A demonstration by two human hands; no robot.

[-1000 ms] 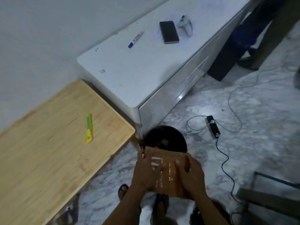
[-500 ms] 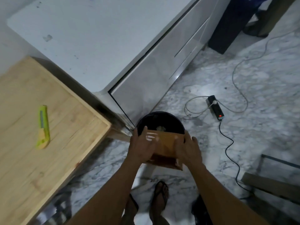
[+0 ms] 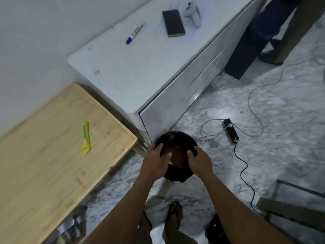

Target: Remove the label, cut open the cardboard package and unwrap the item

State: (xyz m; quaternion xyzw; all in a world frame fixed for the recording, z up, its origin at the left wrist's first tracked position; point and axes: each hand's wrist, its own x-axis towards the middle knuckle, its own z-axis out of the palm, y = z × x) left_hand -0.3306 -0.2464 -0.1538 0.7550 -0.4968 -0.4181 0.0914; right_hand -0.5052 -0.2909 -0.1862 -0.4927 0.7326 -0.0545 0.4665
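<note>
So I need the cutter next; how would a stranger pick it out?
Find the low wooden table left of the white cabinet. The utility knife lies alone on it, near its right edge: a slim lime-green and yellow bar, the table's only brightly coloured object.

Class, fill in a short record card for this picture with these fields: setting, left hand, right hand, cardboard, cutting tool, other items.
setting: marble floor, wooden table beside a white cabinet
left hand: left hand on the rim of the black bin, thumb over the cardboard
right hand: right hand gripping the bin's rim on the other side
cardboard: brown cardboard piece sits inside the bin between the hands
cutting tool: yellow-green utility knife lies untouched on the wooden table
other items: marker, phone, power strip
</note>
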